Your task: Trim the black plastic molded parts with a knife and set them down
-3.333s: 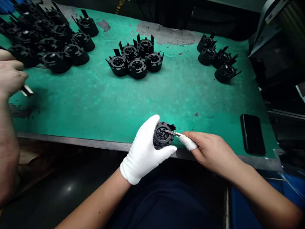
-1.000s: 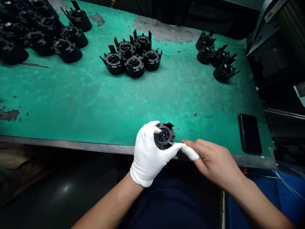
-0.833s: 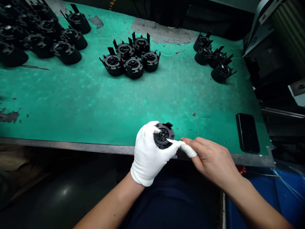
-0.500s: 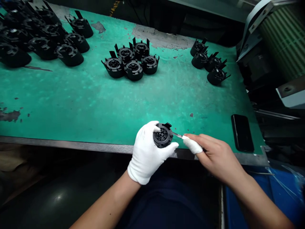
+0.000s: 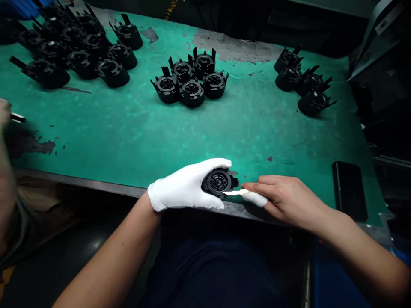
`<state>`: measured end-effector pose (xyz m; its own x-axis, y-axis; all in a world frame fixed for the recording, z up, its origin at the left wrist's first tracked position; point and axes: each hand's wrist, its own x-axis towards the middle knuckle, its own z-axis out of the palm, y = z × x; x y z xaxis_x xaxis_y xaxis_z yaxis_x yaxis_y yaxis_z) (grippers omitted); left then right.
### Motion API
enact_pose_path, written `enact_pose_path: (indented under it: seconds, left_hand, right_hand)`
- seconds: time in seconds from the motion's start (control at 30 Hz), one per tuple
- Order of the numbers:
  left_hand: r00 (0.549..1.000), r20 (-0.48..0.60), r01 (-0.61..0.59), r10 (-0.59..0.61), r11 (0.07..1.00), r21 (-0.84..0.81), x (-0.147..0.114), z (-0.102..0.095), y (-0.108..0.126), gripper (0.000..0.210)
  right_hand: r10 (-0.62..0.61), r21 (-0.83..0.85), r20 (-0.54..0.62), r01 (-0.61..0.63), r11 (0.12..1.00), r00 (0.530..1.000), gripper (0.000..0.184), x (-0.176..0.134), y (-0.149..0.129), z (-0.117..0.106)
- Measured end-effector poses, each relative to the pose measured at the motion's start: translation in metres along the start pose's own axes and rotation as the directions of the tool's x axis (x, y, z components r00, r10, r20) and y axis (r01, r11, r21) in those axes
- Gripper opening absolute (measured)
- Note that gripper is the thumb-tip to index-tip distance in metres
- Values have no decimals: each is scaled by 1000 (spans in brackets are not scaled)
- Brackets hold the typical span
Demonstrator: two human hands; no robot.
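The round black part (image 5: 220, 182) has turned, tab (image 5: 235, 182) rightward, clasped by the gloved left hand (image 5: 183, 186); the right hand (image 5: 284, 192) pinches a blade (image 5: 232, 193).

You have one held part (image 5: 220, 181), one blade (image 5: 231, 193), one phone (image 5: 349, 190) at three o'clock; five black parts (image 5: 192, 92) at twelve, four at two, many overlapping at ten.

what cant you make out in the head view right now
All in the head view:
knife: handle hidden by the right hand
black part: underside hidden behind its face and the left hand
co-worker's hand: cut off by the left edge
far-left parts: overlapping, too dark to count
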<state>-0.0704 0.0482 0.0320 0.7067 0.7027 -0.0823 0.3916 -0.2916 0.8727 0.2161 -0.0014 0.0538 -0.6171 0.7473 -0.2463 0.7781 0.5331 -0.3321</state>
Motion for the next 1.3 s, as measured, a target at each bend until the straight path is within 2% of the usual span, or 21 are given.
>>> enact_pose_path:
  seconds: [0.3,0.5,0.57,0.67,0.77,0.83,0.93,1.03,1.3]
  left_hand:
    - [998,-7,62,-62,998,-30,1,5,7,78]
    - [991,-102,83,-82,997,6,-3,15,10,75]
    - [989,-119,86,-85,996,4,-5,17,10,74]
    - [986,-144,88,-87,996,-4,-8,23,12,74]
    - [967,-232,100,-102,995,-21,-13,37,13,77]
    - [933,-339,113,-117,993,-30,-17,51,15,79]
    - [856,-497,137,-139,990,-42,-21,72,19,77]
    - [808,-568,153,-157,987,-55,-23,84,21,73]
    - [811,-571,134,-123,991,-22,-25,86,17,75]
  right_hand:
    - [143,-78,-80,-149,986,987,40,-3,-10,10]
    - [192,-85,-180,-210,974,965,37,-3,-18,21]
    - [202,-28,-189,-211,977,961,36,-5,-17,25]
    - [196,142,-194,-170,975,961,35,-12,-12,26]
    - [250,267,-214,-190,945,944,34,-25,-13,27]
    - [288,310,-191,-221,925,938,36,-33,-20,29]
    - [267,364,-129,-205,909,955,42,-41,-36,36]
    - [260,366,-99,-208,907,960,46,-40,-50,43]
    - [200,355,6,-189,916,980,45,-29,-51,33]
